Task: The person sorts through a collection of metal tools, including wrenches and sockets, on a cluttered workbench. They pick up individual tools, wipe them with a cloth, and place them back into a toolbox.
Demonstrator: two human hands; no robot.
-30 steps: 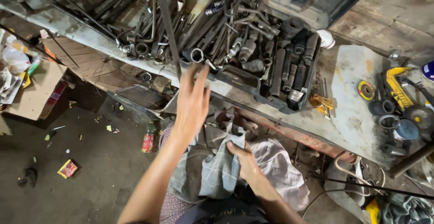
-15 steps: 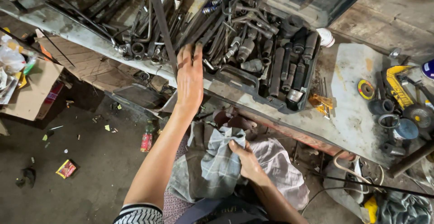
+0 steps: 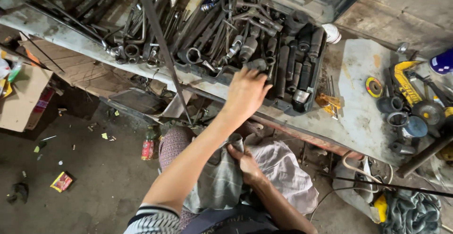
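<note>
left hand (image 3: pixel 246 92) is stretched out over the front edge of the black plastic tool tray (image 3: pixel 245 80), fingers curled down onto a dull grey metal socket (image 3: pixel 258 64) lying near the front middle of the pile. looks like a closing grasp on it, but the fingertips are hidden behind the knuckles so i can't tell if it's actually gripped. right hand (image 3: pixel 243 161) is down low by the lap, clenched around a bunched grey checked cloth (image 3: pixel 219 182).

what i'd worry about: that tray is heaped with loose greasy steel, so tugging one socket out could drag its neighbours with it and roll them over the front lip onto the dirty concrete floor (image 3: pixel 94 187). greasy fingers plus a smooth round socket is a slip waiting to happen too. the forearm also crosses right beside the thin dark steel rod (image 3: pixel 163 50) that slants down across the bench, so a careless pull back could knock it. and the tray sits close to the edge of the worn grey metal workbench (image 3: pixel 358 116), so leaning on it might tip it.

counts: one tray, one rod, one cloth in hand plus one pale rag (image 3: pixel 288 172) beside it, one small yellow grinding disc (image 3: pixel 374 87), one yellow power tool (image 3: pixel 406 85), one plastic bottle (image 3: pixel 148 145) on the floor. sockets and wrenches: dozens, way too tangled to count properly.
</note>
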